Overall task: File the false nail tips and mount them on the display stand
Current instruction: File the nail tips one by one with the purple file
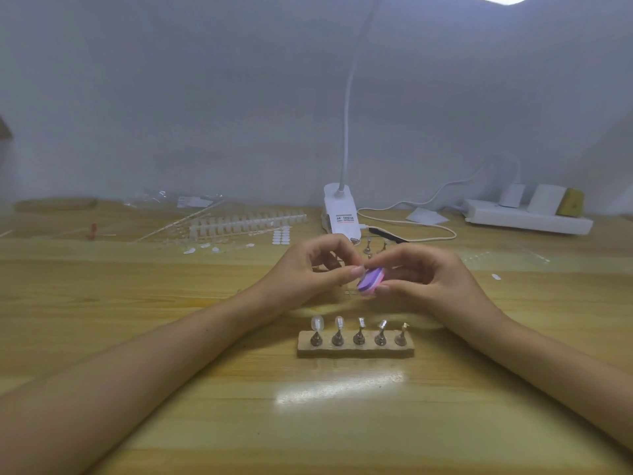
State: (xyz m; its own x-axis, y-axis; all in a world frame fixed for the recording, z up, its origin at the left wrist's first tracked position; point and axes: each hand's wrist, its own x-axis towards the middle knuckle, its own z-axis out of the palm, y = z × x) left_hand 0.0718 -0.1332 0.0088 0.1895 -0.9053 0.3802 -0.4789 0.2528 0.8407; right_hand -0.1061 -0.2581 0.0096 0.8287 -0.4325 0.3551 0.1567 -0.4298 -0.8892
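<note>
Right hand [421,272] fingers grip the purple file block [370,282], held tilted. Left hand [308,269] fingers pinch narrowly at its far-left edge, presumably on a nail tip too small to resolve. The display stand [356,349] lies directly nearward on the tabletop [171,337].

Purple-pink buffer block [369,282], tan stand [356,349]

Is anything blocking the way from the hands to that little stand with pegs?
Nothing visible does. The display stand sits just nearer the person than the left hand and the right hand, which grips the purple file.
</note>
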